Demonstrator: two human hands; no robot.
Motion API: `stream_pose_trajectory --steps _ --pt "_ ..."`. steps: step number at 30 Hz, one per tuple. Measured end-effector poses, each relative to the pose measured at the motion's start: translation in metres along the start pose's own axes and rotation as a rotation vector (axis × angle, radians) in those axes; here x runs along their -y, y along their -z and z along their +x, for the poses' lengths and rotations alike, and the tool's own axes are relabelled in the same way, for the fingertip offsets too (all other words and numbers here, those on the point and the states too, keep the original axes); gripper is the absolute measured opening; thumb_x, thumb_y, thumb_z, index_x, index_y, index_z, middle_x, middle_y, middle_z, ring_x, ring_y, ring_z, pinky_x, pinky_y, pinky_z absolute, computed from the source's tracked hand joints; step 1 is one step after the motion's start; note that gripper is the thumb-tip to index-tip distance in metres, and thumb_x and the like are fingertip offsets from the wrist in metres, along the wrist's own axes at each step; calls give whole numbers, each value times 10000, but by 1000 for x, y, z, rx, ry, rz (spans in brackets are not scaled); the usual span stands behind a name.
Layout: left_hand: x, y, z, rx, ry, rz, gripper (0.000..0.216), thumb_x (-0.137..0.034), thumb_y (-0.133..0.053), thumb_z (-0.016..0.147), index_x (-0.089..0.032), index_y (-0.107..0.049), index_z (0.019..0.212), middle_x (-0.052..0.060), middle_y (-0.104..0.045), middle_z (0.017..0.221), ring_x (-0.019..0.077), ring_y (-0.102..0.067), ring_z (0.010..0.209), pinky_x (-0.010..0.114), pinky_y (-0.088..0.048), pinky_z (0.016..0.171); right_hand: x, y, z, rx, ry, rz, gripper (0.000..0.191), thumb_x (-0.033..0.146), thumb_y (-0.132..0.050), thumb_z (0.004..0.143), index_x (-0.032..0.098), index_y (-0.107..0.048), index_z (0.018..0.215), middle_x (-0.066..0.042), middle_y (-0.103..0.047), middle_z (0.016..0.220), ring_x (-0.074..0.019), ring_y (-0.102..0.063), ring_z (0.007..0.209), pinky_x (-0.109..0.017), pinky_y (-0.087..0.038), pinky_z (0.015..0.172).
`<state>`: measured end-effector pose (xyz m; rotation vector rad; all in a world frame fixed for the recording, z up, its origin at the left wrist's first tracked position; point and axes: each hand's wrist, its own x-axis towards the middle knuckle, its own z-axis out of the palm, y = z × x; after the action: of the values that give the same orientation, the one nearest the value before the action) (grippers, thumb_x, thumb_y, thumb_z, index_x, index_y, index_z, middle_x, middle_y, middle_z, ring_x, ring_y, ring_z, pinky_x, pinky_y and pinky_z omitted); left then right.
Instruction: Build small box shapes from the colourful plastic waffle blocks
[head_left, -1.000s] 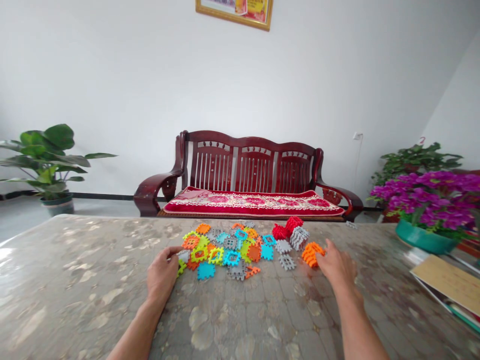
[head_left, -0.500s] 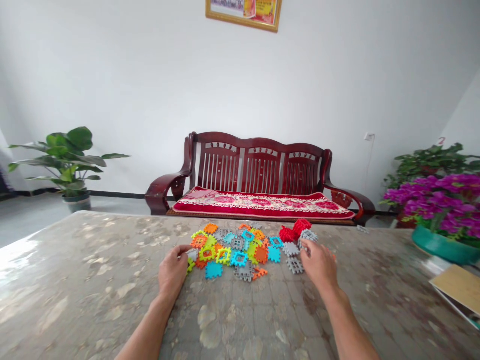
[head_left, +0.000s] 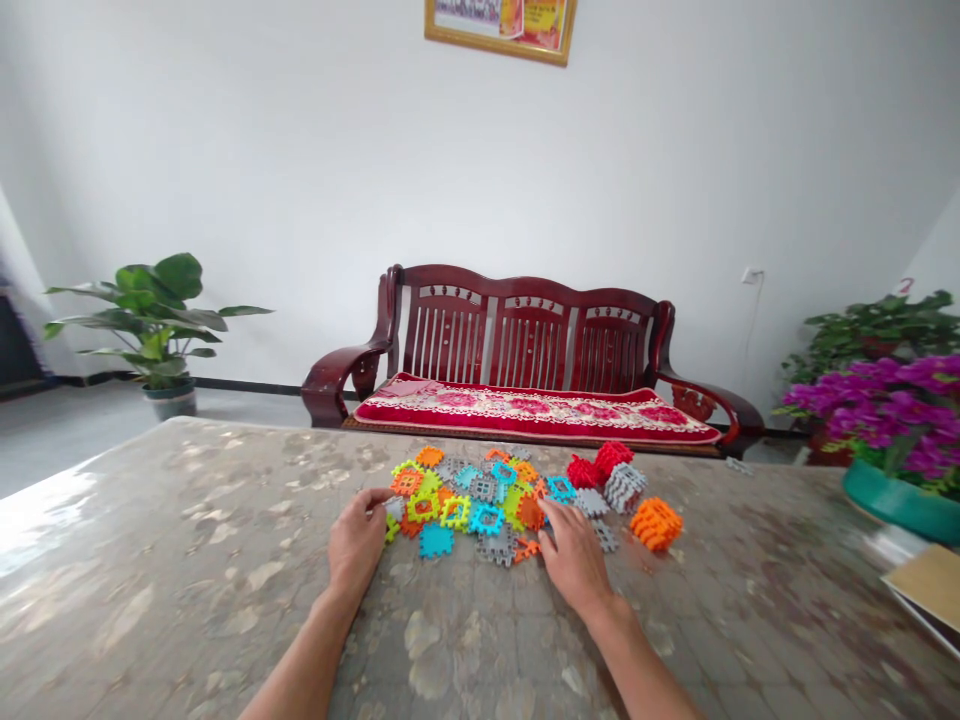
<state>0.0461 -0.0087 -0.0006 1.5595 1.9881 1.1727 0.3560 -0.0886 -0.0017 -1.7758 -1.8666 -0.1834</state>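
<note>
The right hand (head_left: pixel 576 555) is covering part of a flat grey piece (head_left: pixel 604 537), and its fingertips are merging with the edge of an orange square (head_left: pixel 531 512); its fingers are bending loosely, and whether they are gripping anything I cannot tell. The left hand (head_left: pixel 357 540) is curling, thumb near forefinger, beside a pale grey piece (head_left: pixel 394 508) at the pile's left edge; its hold is staying unclear. Overlaps are hiding the count of the pile (head_left: pixel 484 500), which is lying mid-worktop (head_left: pixel 465 640). To its right, two red bundles (head_left: pixel 613 459), one grey stack (head_left: pixel 625 488) and one orange stack (head_left: pixel 656 525) are sitting. The top edge is cutting off one picture frame (head_left: pixel 499 40).
</note>
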Motion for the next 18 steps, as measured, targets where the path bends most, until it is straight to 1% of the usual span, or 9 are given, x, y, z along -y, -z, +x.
stream_pose_trajectory --steps 4,6,8,12,18 --pt "2 -1 1 9 -9 -1 304 -171 -481 785 -225 -722 962 22 -754 909 170 -668 802 229 -443 673 2 -7 1 13 44 -9 485 113 -484 828 227 -588 1288 -51 -619 1306 -223 -525 1216 -401 -393 1061" --pt "3 -2 1 17 -8 -4 310 -173 -476 789 -225 -722 971 25 -752 919 172 -668 812 234 -446 689 2 -10 3 -10 33 -37 506 118 -501 830 216 -557 1323 -58 -569 1374 -221 -493 1264 -400 -375 1082" --pt "3 -3 1 18 -7 -5 313 -178 -474 791 -226 -721 977 27 -751 931 174 -667 820 238 -447 698 1 -11 5 -10 14 -60 502 130 -517 836 205 -549 1330 -66 -551 1398 -227 -478 1285 -405 -370 1087" --pt "2 -2 1 9 -17 6 304 -185 -475 795 -228 -722 968 20 -751 922 169 -664 809 235 -441 687 0 -12 8 44 -8 -57 433 157 -520 855 210 -591 1279 -62 -635 1288 -237 -534 1217 -399 -406 1044" --pt "3 -3 1 16 -20 6 313 -191 -461 800 -230 -719 974 17 -750 911 171 -662 814 236 -438 687 0 -11 7 21 24 -58 413 195 -554 852 249 -593 1259 -53 -669 1214 -242 -578 1124 -391 -430 983"
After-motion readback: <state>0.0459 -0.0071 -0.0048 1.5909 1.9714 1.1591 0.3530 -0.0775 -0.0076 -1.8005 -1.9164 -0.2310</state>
